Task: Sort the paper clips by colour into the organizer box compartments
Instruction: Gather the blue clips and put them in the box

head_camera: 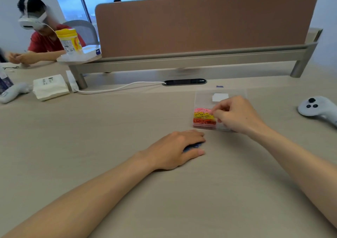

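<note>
A clear organizer box [202,99] lies on the table right of centre, its lid open toward the back. Its left compartments hold pink clips [201,109], yellow clips [202,115] and orange-red clips [203,122]. My right hand [237,114] hovers over the box's right half with fingers curled; thumb and fingertips are pinched together near the pink compartment, and I cannot make out what they hold. My left hand [177,149] rests on the table just in front of the box, fingers cupped over a small heap of blue clips [193,146]. One blue clip [219,86] lies behind the box.
A white controller [315,107] lies to the right. A brown divider screen [200,22] on a metal rail closes the far edge, with a cable port [184,82] and white cable [118,88] before it. A white pouch [50,86] and another controller [14,91] sit left, near a seated person.
</note>
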The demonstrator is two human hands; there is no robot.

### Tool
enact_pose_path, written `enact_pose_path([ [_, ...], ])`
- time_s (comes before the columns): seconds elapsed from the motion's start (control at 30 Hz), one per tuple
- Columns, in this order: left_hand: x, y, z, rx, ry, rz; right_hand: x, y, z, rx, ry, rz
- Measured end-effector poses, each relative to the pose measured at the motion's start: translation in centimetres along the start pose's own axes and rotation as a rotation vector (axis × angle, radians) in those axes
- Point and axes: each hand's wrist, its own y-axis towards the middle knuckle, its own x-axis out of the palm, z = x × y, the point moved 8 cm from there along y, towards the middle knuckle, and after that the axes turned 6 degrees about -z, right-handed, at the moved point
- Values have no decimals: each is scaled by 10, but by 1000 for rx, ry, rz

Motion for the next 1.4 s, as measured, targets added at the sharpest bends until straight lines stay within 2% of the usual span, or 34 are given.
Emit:
enact_pose_path([
  [0.17,10,23,16,77,-40,11,-2,-5,15,-7,-70,-77],
  [0.4,11,57,41,141,-126,32,-17,-12,30,5,-78,-85],
  [0.5,-12,51,35,119,-217,155,-19,-16,30,-19,-106,-169],
  [0.57,-31,41,19,38,-187,207,-17,-21,24,-72,-200,-278],
  [0.63,-40,33,-1,-112,-103,120,-10,-26,18,-117,-327,-383],
  [0.7,-38,26,-16,-256,14,-47,-1,-28,14,-133,-454,-440],
  [0.8,-25,25,-13,-314,100,-187,15,-28,12,-135,-551,-466],
  [0.97,-19,42,3,-292,41,-153,31,-31,2,-213,-497,-491],
  [1.4,-29,58,14,-213,-86,-76,17,-21,4,-163,-348,-483],
])
